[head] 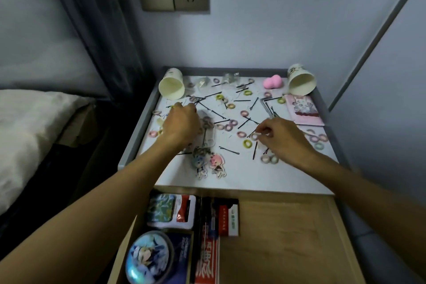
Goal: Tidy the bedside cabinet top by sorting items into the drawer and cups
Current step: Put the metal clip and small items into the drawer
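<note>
Cabinet top (253, 180): open strip along front edge; right hand (281, 138) pinches hair tie (254, 136); left hand (182, 122) grip unclear.

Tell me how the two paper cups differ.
The left cup lies in the back left corner, the right cup in the back right. The pink makeup sponge lies beside the right cup, not the left cup. Both lie tipped over, mouths toward the camera.

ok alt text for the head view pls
Two hands reach over a white cabinet top strewn with hair ties and bobby pins: the right hand pinches a pale hair tie, the left hand is near a paper cup. The drawer below is open.
</note>
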